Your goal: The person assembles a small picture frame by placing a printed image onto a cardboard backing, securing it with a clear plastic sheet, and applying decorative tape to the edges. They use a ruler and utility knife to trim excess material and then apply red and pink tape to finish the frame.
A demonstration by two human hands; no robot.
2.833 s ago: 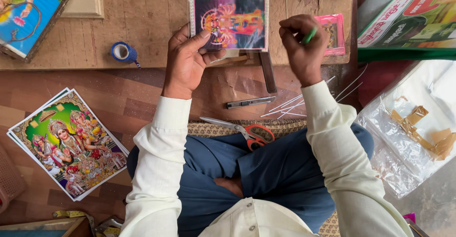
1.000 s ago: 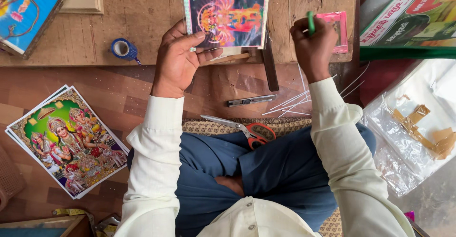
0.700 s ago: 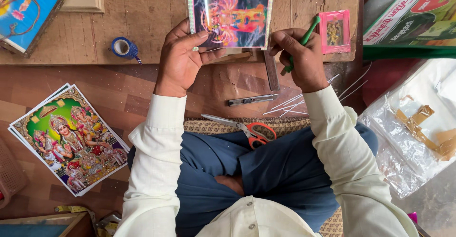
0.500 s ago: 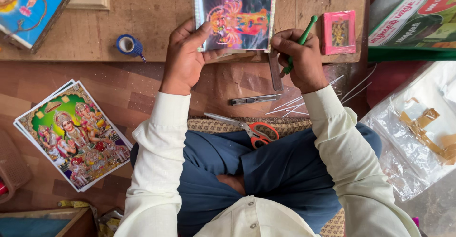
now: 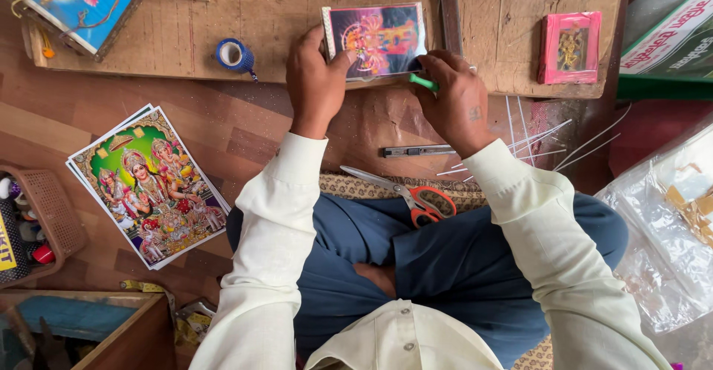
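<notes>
Small devotional print [image 5: 377, 40] was pressed flat on wooden counter [image 5: 297, 14] by left hand [image 5: 316, 80], grip closed on left edge; green pen [image 5: 424, 82] was pinched in right hand [image 5: 453, 99]. Print judged liable to be slipped or smudged if pressure eased

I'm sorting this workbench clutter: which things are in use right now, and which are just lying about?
In use:
left hand holding the small glossy picture
right hand with a green pen
wooden board under the picture

Lying about:
scissors
blue tape roll
stack of prints
pink framed piece
utility knife
</notes>
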